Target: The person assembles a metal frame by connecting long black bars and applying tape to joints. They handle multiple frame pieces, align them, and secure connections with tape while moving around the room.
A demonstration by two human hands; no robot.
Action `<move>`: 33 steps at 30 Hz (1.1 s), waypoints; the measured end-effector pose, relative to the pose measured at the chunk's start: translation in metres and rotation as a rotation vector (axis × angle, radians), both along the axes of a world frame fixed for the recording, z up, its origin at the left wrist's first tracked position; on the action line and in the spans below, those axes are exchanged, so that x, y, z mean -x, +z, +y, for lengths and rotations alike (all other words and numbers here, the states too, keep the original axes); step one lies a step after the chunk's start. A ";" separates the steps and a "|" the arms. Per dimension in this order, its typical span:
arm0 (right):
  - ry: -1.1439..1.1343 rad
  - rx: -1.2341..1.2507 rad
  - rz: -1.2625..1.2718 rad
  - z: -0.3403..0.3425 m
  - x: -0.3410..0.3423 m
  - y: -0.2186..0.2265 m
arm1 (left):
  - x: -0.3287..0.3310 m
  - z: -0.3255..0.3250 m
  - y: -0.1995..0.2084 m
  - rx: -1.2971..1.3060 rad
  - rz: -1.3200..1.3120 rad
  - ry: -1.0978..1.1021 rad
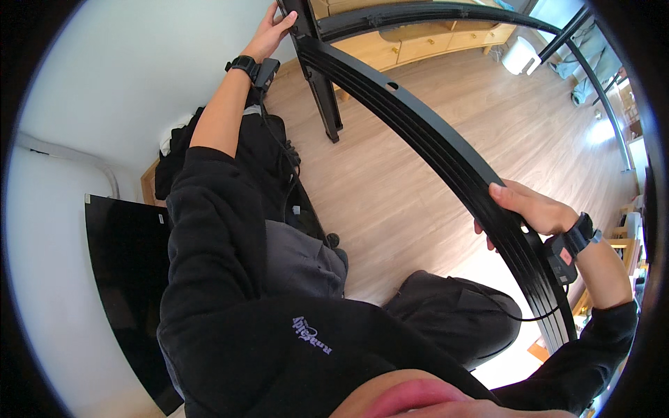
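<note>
Here the long black grooved rail (418, 132) runs across the view from the upper left down to the lower right, over the wooden floor (390, 188). Its long axis goes from the corner near the black post (322, 90) toward the person's right side, and it looks bent only because of the lens. Several parallel grooves go along its length, and one small hole is seen near the upper end.

The left hand (273, 29) is stretched far up and forward, the arm almost straight, and its fingers are closed on the top of the post where the rail meets it. The right hand (533, 209) is lower and nearer to the body, with the elbow bent; it grips the rail from the outer side, fingers wrapped over the edge. Both wrists carry a black band. A dark flat panel (125, 279) leans at the white wall (104, 76) on the left.
</note>
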State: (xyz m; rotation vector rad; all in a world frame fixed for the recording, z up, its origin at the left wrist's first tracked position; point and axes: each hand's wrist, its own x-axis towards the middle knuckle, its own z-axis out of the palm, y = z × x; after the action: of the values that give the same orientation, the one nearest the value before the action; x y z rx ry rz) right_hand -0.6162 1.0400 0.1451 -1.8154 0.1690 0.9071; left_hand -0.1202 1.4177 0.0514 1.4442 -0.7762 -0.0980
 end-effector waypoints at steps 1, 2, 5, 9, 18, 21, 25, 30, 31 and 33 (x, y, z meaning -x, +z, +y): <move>-0.012 0.005 0.011 0.000 0.000 0.001 | -0.007 0.001 -0.002 -0.010 -0.019 -0.002; -0.022 0.011 0.024 0.000 0.000 -0.001 | -0.011 0.002 -0.007 -0.020 -0.036 -0.002; -0.021 0.036 -0.015 0.000 -0.001 -0.002 | -0.016 0.003 -0.012 -0.040 0.005 -0.002; -0.048 0.046 -0.060 0.003 -0.002 -0.002 | -0.008 0.001 -0.009 -0.033 0.047 -0.055; -0.059 0.049 -0.059 0.002 -0.001 -0.003 | -0.007 0.002 -0.006 -0.012 0.044 0.000; -0.035 0.043 -0.048 0.001 -0.003 -0.001 | -0.010 0.002 -0.009 -0.034 -0.002 0.004; -0.050 0.032 -0.025 0.004 -0.003 0.001 | -0.004 -0.004 -0.007 -0.026 0.040 0.025; -0.056 0.037 -0.021 -0.004 0.003 -0.006 | 0.021 -0.010 0.003 -0.011 -0.004 0.040; -0.044 0.044 -0.028 -0.009 0.004 -0.010 | 0.026 -0.010 0.006 -0.008 -0.003 0.035; -0.036 0.085 -0.071 -0.022 0.008 -0.021 | 0.038 -0.009 0.013 -0.031 -0.024 0.050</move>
State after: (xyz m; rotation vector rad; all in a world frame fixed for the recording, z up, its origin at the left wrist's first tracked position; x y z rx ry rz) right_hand -0.6242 1.0180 0.1245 -1.9145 0.1969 0.8196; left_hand -0.1587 1.4090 0.0647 1.4957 -0.7606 -0.0549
